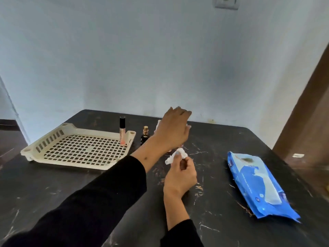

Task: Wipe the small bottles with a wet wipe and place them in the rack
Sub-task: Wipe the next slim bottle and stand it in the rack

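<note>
Sleeves of black cloth cover both forearms, which reach out over the dark marbled table [222,175]. The left arm stretches diagonally from the lower left toward the table's middle, wrist bared, and the left hand [173,129] hangs palm-down with its fingers bent downward over small bottles behind it; those bottles are mostly hidden by the hand, and whether the fingers actually grip one cannot be told. The right arm comes up from the bottom edge, and the right hand [179,172] is held just below the left wrist, thumb and fingers pinching a crumpled white wet wipe [176,155] that sticks out above the fingertips. To the left lies the cream plastic rack [78,148], a flat lattice tray with low slotted walls, and a tall lip gloss tube [122,131] with a black cap stands upright in its far right corner. Just beside the rack's right edge, on the table, stands a small dark perfume bottle [145,135] with a gold sprayer top, close to the left wrist. A blue pack of wet wipes [258,186] lies flat at the right, well apart from the hands. Bare table runs between the hands and the pack, and in front of the rack toward the near edge; a pale wall closes the far side.
</note>
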